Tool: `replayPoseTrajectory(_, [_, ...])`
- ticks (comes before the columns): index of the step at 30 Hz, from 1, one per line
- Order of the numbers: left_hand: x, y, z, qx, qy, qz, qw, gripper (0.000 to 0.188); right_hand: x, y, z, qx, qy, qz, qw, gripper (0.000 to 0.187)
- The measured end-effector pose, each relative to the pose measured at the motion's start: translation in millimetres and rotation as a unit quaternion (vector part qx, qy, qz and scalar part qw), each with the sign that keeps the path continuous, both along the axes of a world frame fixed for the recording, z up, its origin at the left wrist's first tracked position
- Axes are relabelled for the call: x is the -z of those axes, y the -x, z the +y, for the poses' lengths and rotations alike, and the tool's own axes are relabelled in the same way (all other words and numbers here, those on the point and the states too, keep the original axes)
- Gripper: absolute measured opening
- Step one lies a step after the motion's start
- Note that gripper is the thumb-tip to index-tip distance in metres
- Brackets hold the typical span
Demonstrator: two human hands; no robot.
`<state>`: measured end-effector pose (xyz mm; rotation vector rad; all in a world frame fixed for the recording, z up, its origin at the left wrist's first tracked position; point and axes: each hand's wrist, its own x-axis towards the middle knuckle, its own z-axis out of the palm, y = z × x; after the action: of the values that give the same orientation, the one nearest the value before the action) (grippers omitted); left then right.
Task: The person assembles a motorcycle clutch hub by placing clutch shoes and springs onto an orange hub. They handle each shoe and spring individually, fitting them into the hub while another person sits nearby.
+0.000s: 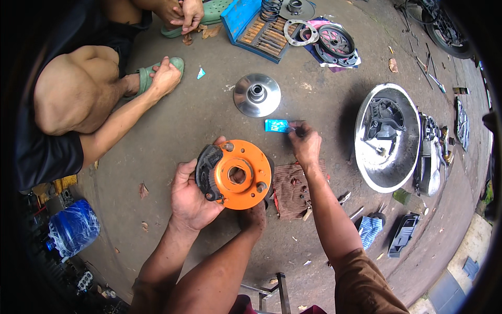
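My left hand (192, 201) is closed on an orange clutch plate (244, 191), gripping it by its left side. A black curved clutch shoe (209, 172) sits on that side of the plate, and metal pins stand up from its face. My right hand (306, 144) reaches forward to the ground, its fingertips pinched on the right end of a small blue packet (276, 125). Just beyond the packet lies a shiny round metal pulley disc (257, 95) with a raised hub. Beneath my right forearm, a brown ribbed cloth (293, 191) carries several small parts.
At right stands a metal basin (387, 172) holding a dark housing. A blue toolbox (256, 31) and round parts lie at the far side. Another person's hand (166, 77) rests by a green clog at left. A blue water jug (73, 228) lies lower left.
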<state>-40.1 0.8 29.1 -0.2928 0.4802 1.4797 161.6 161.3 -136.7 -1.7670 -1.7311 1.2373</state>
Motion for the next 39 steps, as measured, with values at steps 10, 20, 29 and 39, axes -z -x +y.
replayPoseTrajectory(10, [0, -1, 2, -0.002, 0.016, 0.01, 1.0, 0.065, -6, 5, -4, -0.051, 0.01, 0.048, 0.997, 0.024])
replayPoseTrajectory(20, [1, -4, 3, 0.001, 0.002, -0.001, 1.0, 0.062, -4, -2, 4, -0.064, 0.006, -0.005, 0.998, 0.021])
replayPoseTrajectory(29, [1, -2, 3, -0.003, 0.011, 0.003, 1.0, 0.061, -7, 1, 6, -0.07, 0.015, 0.018, 0.997, 0.024])
replayPoseTrajectory(39, [3, -3, 3, -0.001, 0.008, -0.003, 1.0, 0.061, -8, 1, 9, -0.078, 0.034, 0.003, 0.996, 0.027])
